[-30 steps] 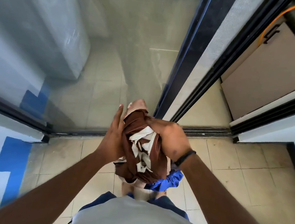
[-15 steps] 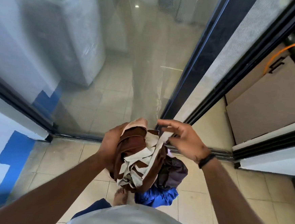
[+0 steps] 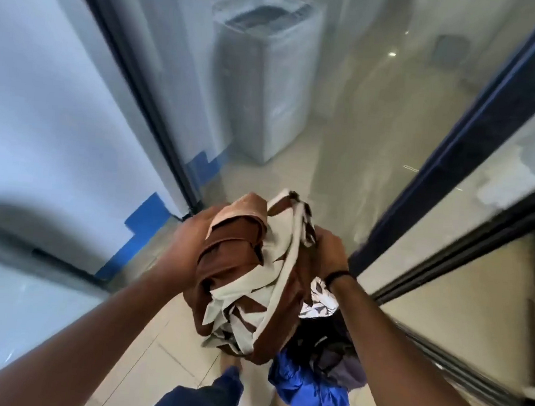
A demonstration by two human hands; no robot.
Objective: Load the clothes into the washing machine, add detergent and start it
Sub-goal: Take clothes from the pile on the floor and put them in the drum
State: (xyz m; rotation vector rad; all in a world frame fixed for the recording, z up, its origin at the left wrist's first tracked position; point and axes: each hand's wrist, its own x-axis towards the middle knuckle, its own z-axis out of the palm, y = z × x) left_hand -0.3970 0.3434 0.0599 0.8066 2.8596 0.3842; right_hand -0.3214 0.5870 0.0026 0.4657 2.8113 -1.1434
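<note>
A bundle of clothes (image 3: 253,285), brown and cream on top with dark and blue pieces hanging below, is carried at chest height between both hands. My left hand (image 3: 189,244) grips its left side. My right hand (image 3: 329,249), with a black band at the wrist, grips the right side, fingers curled into the cloth. The white top-loading washing machine (image 3: 269,84) stands ahead behind a glass door, lid shut as far as I can tell. No detergent is in view.
A glass sliding door with a dark frame (image 3: 449,153) stands ahead and to the right. A white wall with blue tape (image 3: 149,219) is on the left. Tiled floor (image 3: 164,355) lies underfoot, my feet partly visible below the bundle.
The view has swung up and left, bringing the washing machine ahead. My right hand, lifted off the bundle half a second ago, now grips the clothes again.
</note>
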